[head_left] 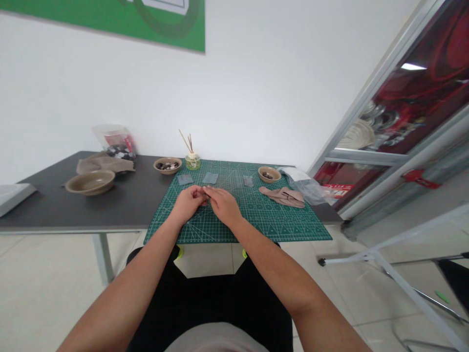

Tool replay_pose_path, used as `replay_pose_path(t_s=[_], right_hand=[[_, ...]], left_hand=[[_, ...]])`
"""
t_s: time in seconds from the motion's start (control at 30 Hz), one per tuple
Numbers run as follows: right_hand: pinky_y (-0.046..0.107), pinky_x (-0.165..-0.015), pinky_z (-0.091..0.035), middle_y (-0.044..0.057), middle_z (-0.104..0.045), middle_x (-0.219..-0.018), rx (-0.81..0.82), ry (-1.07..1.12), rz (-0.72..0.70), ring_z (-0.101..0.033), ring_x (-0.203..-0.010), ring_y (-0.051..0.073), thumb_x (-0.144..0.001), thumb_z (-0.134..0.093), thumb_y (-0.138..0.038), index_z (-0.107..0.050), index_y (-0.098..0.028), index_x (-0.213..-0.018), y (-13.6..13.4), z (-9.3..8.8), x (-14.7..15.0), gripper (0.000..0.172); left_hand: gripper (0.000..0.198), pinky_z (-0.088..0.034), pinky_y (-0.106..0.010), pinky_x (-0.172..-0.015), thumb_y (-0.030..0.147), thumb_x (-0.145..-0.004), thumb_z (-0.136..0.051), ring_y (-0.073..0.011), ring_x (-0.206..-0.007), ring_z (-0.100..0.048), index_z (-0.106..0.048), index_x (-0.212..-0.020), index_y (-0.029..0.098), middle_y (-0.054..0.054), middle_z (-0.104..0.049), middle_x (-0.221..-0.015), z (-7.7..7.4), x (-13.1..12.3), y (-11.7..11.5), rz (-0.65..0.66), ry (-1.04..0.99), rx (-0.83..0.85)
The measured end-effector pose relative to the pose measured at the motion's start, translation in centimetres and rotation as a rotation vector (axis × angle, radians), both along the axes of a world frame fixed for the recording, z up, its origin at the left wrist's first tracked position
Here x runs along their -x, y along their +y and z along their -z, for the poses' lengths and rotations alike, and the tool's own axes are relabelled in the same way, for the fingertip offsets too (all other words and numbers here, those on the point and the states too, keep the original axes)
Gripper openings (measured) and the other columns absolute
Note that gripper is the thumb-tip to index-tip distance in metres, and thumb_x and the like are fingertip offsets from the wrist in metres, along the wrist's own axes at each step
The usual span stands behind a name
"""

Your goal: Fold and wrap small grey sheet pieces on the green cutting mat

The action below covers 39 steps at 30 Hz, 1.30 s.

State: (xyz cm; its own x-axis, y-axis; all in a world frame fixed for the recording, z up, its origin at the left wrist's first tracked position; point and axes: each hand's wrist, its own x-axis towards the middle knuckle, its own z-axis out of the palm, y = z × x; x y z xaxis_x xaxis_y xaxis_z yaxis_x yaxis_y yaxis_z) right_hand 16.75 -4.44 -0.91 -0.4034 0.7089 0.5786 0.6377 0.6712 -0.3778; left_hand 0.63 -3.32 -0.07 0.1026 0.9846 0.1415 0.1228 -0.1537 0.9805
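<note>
My left hand and my right hand meet fingertip to fingertip above a green cutting mat. Both have their fingers pinched together; whatever is between them is too small or hidden to name. Just beyond the hands lie a small clear bag and another small clear bag side by side. A third clear bag is farther right. A tan bowl with dark and pale stones stands past my left hand. To the right, a smaller tan bowl holds a few dark pieces.
A reed diffuser stands at the mat's back edge. A beige cloth and crumpled plastic packaging lie at right. On the dark table's left are a larger tan bowl, another cloth, a bag of stones and a white object.
</note>
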Motion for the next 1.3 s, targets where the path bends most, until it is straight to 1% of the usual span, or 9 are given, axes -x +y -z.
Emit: replay_pose_path(t_s=[0.13, 0.23, 0.33, 0.5, 0.63, 0.8, 1.1, 1.2, 1.3], right_hand=[[0.038, -0.11, -0.043, 0.007, -0.054, -0.144, 0.018, -0.115, -0.001, -0.053, -0.13, 0.017, -0.094, -0.042, -0.011, -0.054, -0.021, -0.139, -0.36, -0.18, 0.29, 0.048], [0.036, -0.111, -0.043, 0.009, -0.052, -0.146, 0.022, -0.158, 0.01, -0.052, -0.132, 0.017, -0.094, -0.042, -0.012, -0.051, -0.016, -0.141, -0.52, -0.35, 0.42, 0.048], [0.034, -0.113, -0.04, 0.011, -0.051, -0.147, 0.019, -0.187, 0.003, -0.051, -0.133, 0.018, -0.095, -0.041, -0.012, -0.05, -0.012, -0.141, -0.63, -0.46, 0.49, 0.047], [0.035, -0.113, -0.041, 0.011, -0.051, -0.147, 0.036, -0.163, 0.019, -0.05, -0.135, 0.017, -0.095, -0.039, -0.011, -0.05, -0.013, -0.142, -0.68, -0.43, 0.44, 0.049], [0.036, -0.111, -0.044, 0.011, -0.053, -0.145, 0.053, -0.133, 0.052, -0.052, -0.133, 0.018, -0.094, -0.041, -0.01, -0.05, -0.015, -0.142, -0.69, -0.36, 0.37, 0.05], [0.037, -0.115, -0.04, 0.008, -0.051, -0.146, 0.027, -0.143, 0.019, -0.048, -0.136, 0.018, -0.094, -0.042, -0.011, -0.051, -0.019, -0.142, -0.72, -0.3, 0.47, 0.049], [0.037, -0.111, -0.044, 0.011, -0.055, -0.143, 0.037, -0.113, 0.064, -0.054, -0.131, 0.018, -0.092, -0.042, -0.01, -0.054, -0.016, -0.138, -0.71, -0.3, 0.29, 0.048], [0.036, -0.112, -0.042, 0.011, -0.054, -0.143, 0.016, -0.127, 0.03, -0.052, -0.132, 0.018, -0.093, -0.042, -0.01, -0.054, -0.015, -0.138, -0.64, -0.25, 0.35, 0.047], [0.035, -0.113, -0.041, 0.009, -0.054, -0.144, -0.003, -0.123, 0.002, -0.051, -0.133, 0.016, -0.093, -0.042, -0.01, -0.054, -0.017, -0.138, -0.62, -0.22, 0.35, 0.047]], left_hand=[[0.016, -0.055, -0.025, -0.064, 0.026, -0.067, -0.068, -0.0132, -0.061, -0.065, -0.06, -0.077, 0.017, 0.003, -0.065, -0.063, -0.33, 0.02, -0.23, -0.008, -0.005, 0.014], [0.018, -0.056, -0.026, -0.066, 0.026, -0.067, -0.068, -0.0132, -0.061, -0.065, -0.064, -0.081, 0.016, 0.002, -0.067, -0.064, -0.7, -0.02, -0.47, -0.004, -0.007, 0.036], [0.017, -0.057, -0.026, -0.066, 0.024, -0.066, -0.067, -0.0132, -0.061, -0.066, -0.066, -0.08, 0.016, 0.001, -0.068, -0.065, -0.64, 0.03, -0.44, 0.002, -0.006, 0.045], [0.018, -0.058, -0.026, -0.066, 0.026, -0.066, -0.072, -0.0141, -0.063, -0.068, -0.063, -0.077, 0.016, 0.0, -0.071, -0.069, 0.06, 0.19, -0.08, -0.001, -0.095, 0.057], [0.019, -0.058, -0.027, -0.066, 0.026, -0.066, -0.074, -0.0145, -0.063, -0.069, -0.062, -0.077, 0.017, -0.002, -0.072, -0.071, 0.11, 0.15, -0.13, -0.001, -0.151, 0.071], [0.012, -0.059, -0.029, -0.067, 0.022, -0.066, -0.071, -0.0154, -0.063, -0.069, -0.062, -0.072, 0.017, -0.001, -0.071, -0.068, -0.23, 0.09, -0.43, -0.022, -0.102, 0.057], [0.018, -0.057, -0.025, -0.065, 0.026, -0.065, -0.074, -0.0142, -0.063, -0.069, -0.064, -0.075, 0.016, -0.001, -0.072, -0.07, -0.08, 0.16, -0.41, -0.023, -0.098, 0.04], [0.016, -0.057, -0.025, -0.065, 0.024, -0.064, -0.073, -0.0139, -0.062, -0.068, -0.063, -0.074, 0.016, 0.0, -0.071, -0.068, 0.17, 0.26, -0.23, -0.016, -0.078, 0.033], [0.015, -0.057, -0.026, -0.066, 0.024, -0.064, -0.072, -0.0147, -0.064, -0.068, -0.062, -0.073, 0.017, 0.001, -0.071, -0.068, 0.21, 0.31, -0.25, -0.023, -0.063, 0.018]])
